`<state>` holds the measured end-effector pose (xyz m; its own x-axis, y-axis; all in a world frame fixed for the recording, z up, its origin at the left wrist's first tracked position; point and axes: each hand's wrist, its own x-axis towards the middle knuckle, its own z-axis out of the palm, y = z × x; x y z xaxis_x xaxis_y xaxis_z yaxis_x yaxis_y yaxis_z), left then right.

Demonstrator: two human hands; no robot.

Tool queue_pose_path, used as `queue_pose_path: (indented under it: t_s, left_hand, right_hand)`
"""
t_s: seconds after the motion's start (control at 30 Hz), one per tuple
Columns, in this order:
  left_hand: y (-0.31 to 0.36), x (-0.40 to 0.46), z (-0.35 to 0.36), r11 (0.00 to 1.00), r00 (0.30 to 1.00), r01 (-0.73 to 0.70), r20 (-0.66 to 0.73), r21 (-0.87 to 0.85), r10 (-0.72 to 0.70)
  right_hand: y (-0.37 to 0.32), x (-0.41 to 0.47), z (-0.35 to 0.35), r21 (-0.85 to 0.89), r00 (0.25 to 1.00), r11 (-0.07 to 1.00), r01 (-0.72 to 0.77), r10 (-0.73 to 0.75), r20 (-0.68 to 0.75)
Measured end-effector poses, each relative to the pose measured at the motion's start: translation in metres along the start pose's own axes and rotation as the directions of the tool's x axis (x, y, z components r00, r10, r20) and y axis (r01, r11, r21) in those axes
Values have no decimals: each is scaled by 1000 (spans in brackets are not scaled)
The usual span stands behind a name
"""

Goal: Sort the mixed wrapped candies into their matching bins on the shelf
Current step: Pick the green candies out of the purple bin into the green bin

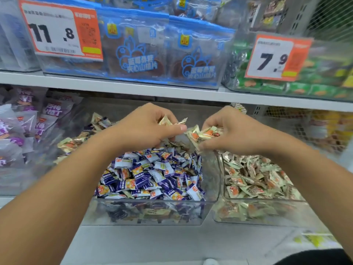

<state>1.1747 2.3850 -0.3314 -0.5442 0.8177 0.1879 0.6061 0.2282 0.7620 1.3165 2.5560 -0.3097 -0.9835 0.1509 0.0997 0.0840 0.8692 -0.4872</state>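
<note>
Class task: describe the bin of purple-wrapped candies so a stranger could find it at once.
Find the white shelf with the 11.8 price tag. Below it sits a clear bin; unlike the right-hand bin of cream wrappers, it holds mostly purple-and-white candies.

The lower white shelf (145, 243) is carrying two clear plastic bins side by side: the middle bin (150, 215) holding purple-and-white wrapped candies, the right bin (263, 213) holding cream-and-orange ones. The upper shelf (133, 87) is bearing a clear tub of blue-printed snack packs (137, 54).
</note>
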Motion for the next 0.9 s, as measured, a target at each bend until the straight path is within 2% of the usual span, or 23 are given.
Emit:
queue_pose_path:
  t_s: [0.07,0.17,0.27,0.37,0.47,0.57,0.7,0.8,0.9]
  left_hand:
    - [22,8,20,999,998,-54,22,-9,54]
    - [52,22,52,993,994,-113,4,-33,114]
    - [79,35,82,988,990,-144,-8,-48,143]
    - [99,49,106,985,986,-165,-15,-57,164]
    - [104,61,123,989,988,-143,51,-45,145]
    - [96,71,135,985,984,-143,119,98,131]
    - [81,78,145,932,968,-205,203,299,148]
    - [75,77,146,932,942,-233,302,278,145]
    - [72,77,143,933,938,-275,279,234,207]
  right_hand:
    - [23,-21,-18,185,991,974,-134,128,45]
    - [71,-41,-33,354,950,883,-307,309,51]
    - [115,-52,-35,552,874,708,-440,480,80]
    - [143,-59,-35,625,802,563,-541,569,183]
    - [154,-63,-39,678,779,482,-556,586,223]
    - [158,-62,-44,669,785,501,-550,583,209]
    - [164,-60,-48,642,785,519,-564,579,222]
    - [166,-59,-50,603,780,561,-567,601,174]
    - [166,-57,-47,480,778,677,-558,628,18]
